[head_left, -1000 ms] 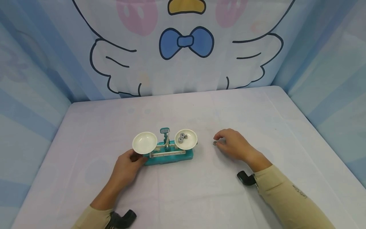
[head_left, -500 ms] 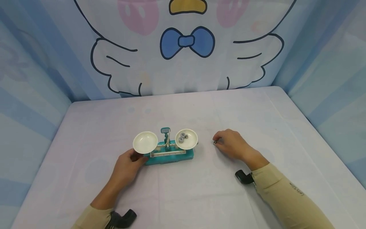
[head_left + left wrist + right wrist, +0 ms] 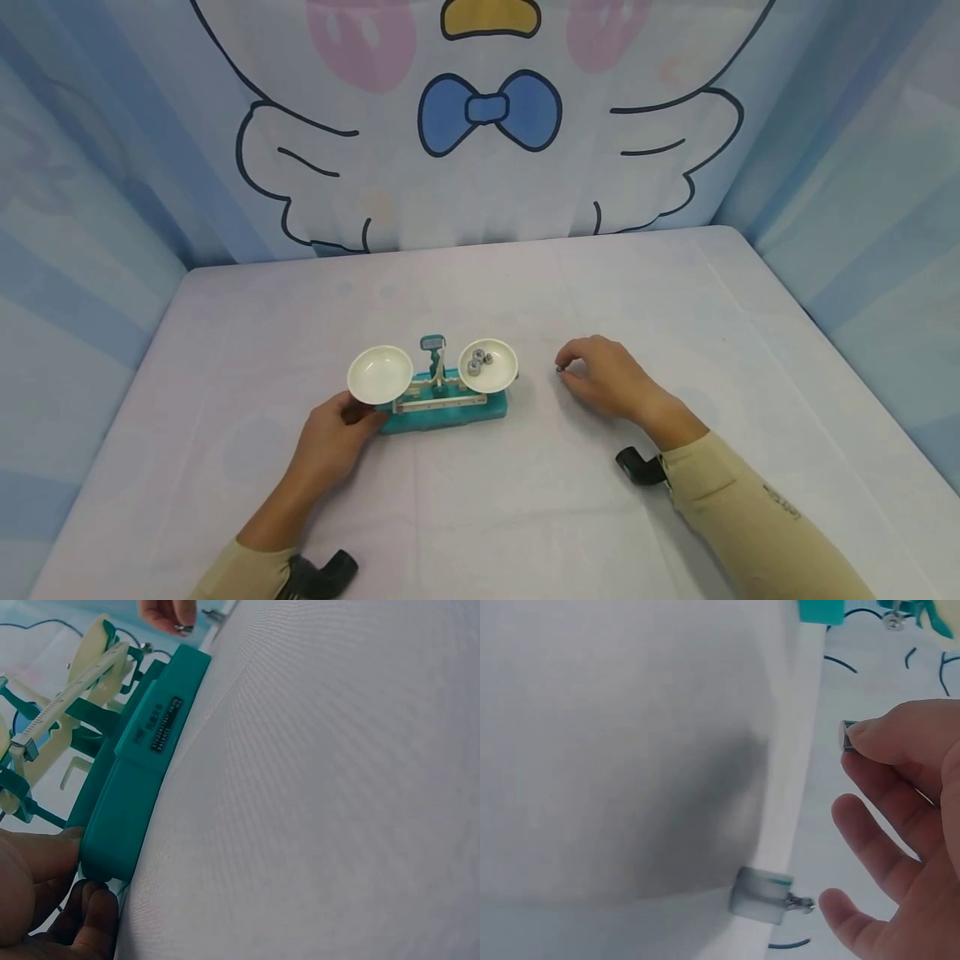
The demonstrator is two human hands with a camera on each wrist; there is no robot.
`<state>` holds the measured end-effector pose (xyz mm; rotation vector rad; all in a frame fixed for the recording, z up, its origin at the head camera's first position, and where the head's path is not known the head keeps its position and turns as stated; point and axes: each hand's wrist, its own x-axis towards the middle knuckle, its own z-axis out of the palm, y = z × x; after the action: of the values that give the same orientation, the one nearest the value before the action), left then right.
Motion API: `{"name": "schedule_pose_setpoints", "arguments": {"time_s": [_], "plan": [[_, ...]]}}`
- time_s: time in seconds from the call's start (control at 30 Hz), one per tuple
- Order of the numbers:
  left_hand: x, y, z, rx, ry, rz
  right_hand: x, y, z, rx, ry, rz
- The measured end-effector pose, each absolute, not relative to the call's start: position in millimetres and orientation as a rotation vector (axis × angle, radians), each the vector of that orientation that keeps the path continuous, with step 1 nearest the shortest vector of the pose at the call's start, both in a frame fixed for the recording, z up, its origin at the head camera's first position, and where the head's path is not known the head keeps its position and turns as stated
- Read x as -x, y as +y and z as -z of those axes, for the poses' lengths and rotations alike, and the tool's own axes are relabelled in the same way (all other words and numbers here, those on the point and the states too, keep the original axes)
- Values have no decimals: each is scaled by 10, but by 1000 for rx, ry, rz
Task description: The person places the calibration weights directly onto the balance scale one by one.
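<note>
My left hand (image 3: 330, 437) grips the left end of a small teal balance scale (image 3: 442, 418), thumb and fingers at the base's end in the left wrist view. Its left white pan (image 3: 380, 375) holds nothing. Three small metal weights (image 3: 475, 366) sit in the right pan (image 3: 501, 379). To the right of the scale, my right hand (image 3: 606, 379) pinches a tiny metal weight (image 3: 848, 736) between thumb and index finger, just above the table. The other fingers are loosely bent. A larger knobbed metal weight (image 3: 761, 895) stands on the table near that hand.
A pale cloth covers the table (image 3: 495, 517). Behind it hangs a printed curtain (image 3: 487, 192) with a blue bow, and blue striped curtains (image 3: 862, 208) flank both sides. Black wrist cameras (image 3: 641, 465) are strapped near both cuffs.
My right fingertips have shifted slightly left and away from me, with the tiny weight between them. The left hand and the balance scale stay in place.
</note>
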<state>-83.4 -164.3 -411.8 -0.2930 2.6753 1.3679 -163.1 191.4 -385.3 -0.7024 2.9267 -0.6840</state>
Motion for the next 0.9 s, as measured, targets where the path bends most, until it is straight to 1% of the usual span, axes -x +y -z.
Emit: {"name": "schedule_pose_setpoints", "arguments": {"time_s": [0.23, 0.53, 0.7, 0.9], "plan": [[835, -1654, 4128, 291, 2677, -1366, 1553, 1829, 3693, 751, 2940, 778], [831, -1658, 4116, 288, 2673, -1372, 1418, 1636, 3487, 955, 2960, 863], [832, -1662, 4115, 282, 2676, -1368, 1406, 1513, 3441, 1073, 2955, 885], [841, -1658, 4120, 280, 2681, -1361, 1418, 1380, 3433, 1107, 2944, 863]]}}
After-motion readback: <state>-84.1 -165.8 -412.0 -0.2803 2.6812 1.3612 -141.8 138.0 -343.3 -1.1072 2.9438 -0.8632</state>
